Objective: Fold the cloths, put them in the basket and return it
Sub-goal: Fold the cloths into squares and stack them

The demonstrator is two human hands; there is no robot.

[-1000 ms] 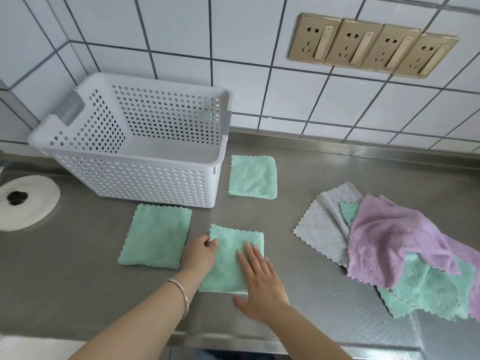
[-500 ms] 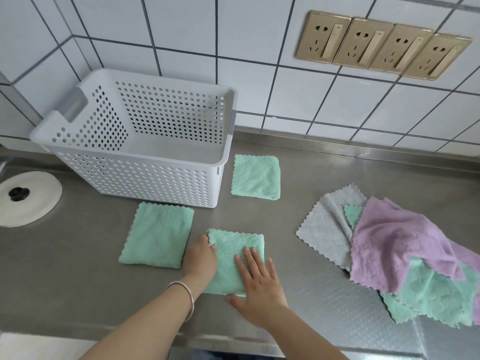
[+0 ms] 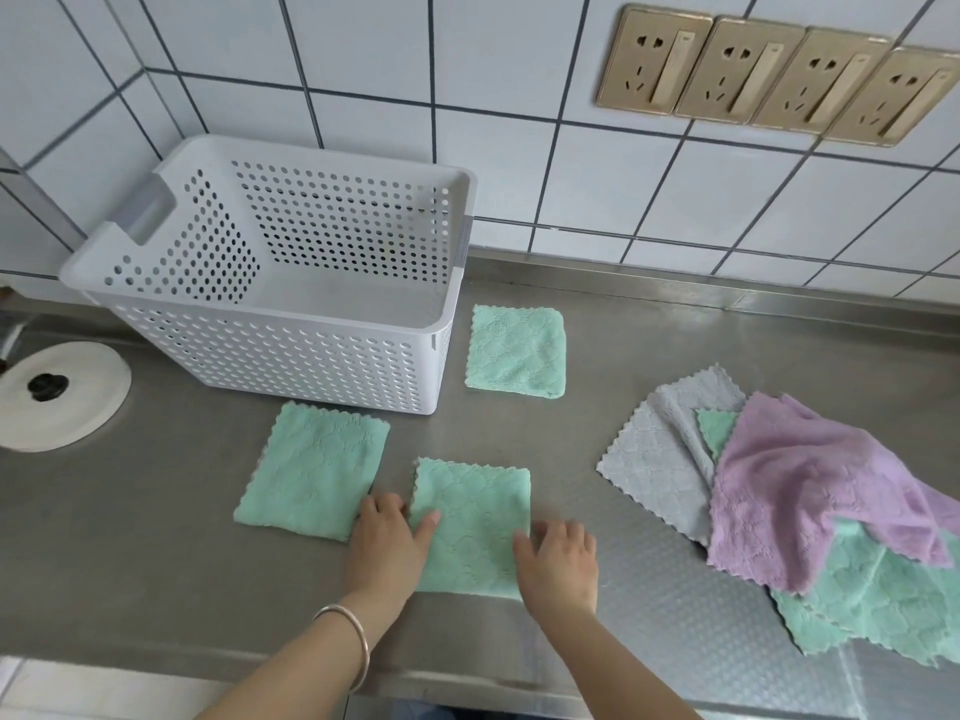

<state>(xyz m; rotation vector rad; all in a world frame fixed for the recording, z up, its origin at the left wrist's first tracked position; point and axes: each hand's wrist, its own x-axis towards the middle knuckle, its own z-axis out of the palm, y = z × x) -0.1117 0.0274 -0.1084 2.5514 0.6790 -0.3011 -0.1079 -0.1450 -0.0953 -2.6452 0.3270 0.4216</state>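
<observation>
A wide stainless-steel surface [image 3: 156, 537] runs beneath a wall of white tiles [image 3: 363, 54], seen from above by the person working at it. At the back left stands a white perforated plastic basket [image 3: 291, 356], upright, with nothing visible inside. On the right lies a loose heap of unfolded cloths [image 3: 810, 491]: a grey one partly under a purple one, with mint-green ones beneath. Three folded mint-green cloths lie flat and apart: one just beside the basket's right end [image 3: 516, 350], one in front of the basket [image 3: 317, 470], and a third nearest the viewer [image 3: 475, 527]. On that nearest cloth the left hand [image 3: 387, 545] rests at the left edge, thumb lying on the fabric, fingers relaxed and holding nothing. The right hand [image 3: 561, 561] rests at the right edge, fingers spread loosely and gripping nothing. A white round lid [image 3: 78, 402] with a dark knob lies at far left. Four gold wall sockets [image 3: 769, 75] sit upper right. A silver bangle [image 3: 353, 636] circles the left wrist.
</observation>
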